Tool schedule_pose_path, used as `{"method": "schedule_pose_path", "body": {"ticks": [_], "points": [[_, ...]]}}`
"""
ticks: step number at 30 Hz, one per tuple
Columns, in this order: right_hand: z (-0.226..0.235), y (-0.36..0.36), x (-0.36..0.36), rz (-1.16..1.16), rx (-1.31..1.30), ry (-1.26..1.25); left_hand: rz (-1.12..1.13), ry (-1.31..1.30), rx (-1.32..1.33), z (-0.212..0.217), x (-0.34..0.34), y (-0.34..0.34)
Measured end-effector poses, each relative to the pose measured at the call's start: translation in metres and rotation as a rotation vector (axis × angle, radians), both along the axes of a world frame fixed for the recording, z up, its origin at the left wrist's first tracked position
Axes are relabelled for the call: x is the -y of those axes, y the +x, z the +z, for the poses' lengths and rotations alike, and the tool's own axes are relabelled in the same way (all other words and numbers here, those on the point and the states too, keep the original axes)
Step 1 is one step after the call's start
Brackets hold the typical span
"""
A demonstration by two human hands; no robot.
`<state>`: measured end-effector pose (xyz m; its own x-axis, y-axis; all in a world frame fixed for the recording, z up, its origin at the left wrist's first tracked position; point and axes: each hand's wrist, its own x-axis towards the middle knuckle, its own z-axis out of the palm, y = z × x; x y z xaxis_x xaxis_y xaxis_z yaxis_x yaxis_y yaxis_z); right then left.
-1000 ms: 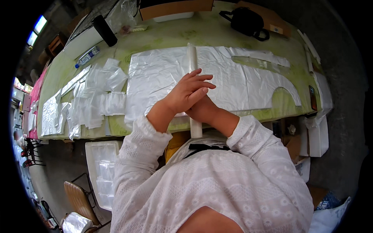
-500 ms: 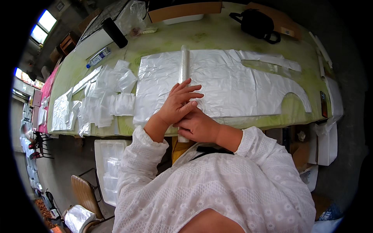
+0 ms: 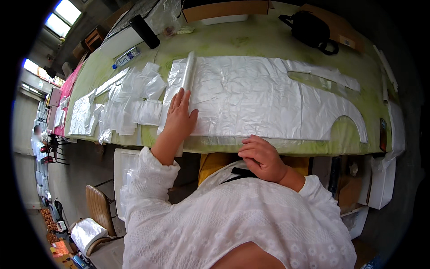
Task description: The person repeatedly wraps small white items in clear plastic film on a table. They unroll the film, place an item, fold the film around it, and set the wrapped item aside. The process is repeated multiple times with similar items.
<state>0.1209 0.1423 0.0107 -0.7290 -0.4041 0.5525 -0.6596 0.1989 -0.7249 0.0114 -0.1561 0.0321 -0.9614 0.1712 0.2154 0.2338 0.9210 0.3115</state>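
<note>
A large white plastic sheet (image 3: 251,98) lies flat on the table, with two long strap-like ends around a cut-out at its right. Across its left part rests a narrow, translucent plastic-wrapped tube (image 3: 189,71), tilted slightly. My left hand (image 3: 180,115) lies on the near part of this tube, palm down and fingers stretched out. My right hand (image 3: 263,158) hovers by the table's front edge, just below the sheet's near border. Its fingers are loosely bent and apart, with nothing in them. Left of the sheet is a loose pile of smaller white plastic pieces (image 3: 123,101).
Toward the back of the green-covered table (image 3: 228,42) are a water bottle (image 3: 126,57), a black cylinder (image 3: 144,32), a cardboard box (image 3: 226,10) and a black bag (image 3: 309,30). A phone (image 3: 383,134) lies at the right edge. A folding chair (image 3: 99,204) stands lower left.
My left hand and the tube have moved left over the sheet. My right hand has parted from the left one and drawn back right, to the table's edge. The whole view has shifted slightly.
</note>
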Motion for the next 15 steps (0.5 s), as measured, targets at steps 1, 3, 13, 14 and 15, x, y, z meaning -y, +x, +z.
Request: {"method": "schedule_pose_path", "body": {"ticks": [1,3,13,14,15], "points": [[0.001,0.001,-0.003,-0.011,-0.013,0.001,0.075,-0.041,0.089,-0.009,0.008,-0.007],[0.0,0.004,-0.011,-0.037,-0.028,-0.014,0.217,-0.196,0.139,-0.013,0.022,-0.017],[-0.011,0.014,-0.029,-0.058,0.007,-0.053,0.41,-0.202,0.249,0.007,0.027,-0.049],[-0.011,0.014,-0.028,-0.065,-0.004,-0.048,0.426,-0.238,0.227,0.009,0.031,-0.051],[-0.011,0.014,-0.028,-0.067,-0.003,-0.055,0.416,-0.221,0.25,0.01,0.039,-0.054]]}}
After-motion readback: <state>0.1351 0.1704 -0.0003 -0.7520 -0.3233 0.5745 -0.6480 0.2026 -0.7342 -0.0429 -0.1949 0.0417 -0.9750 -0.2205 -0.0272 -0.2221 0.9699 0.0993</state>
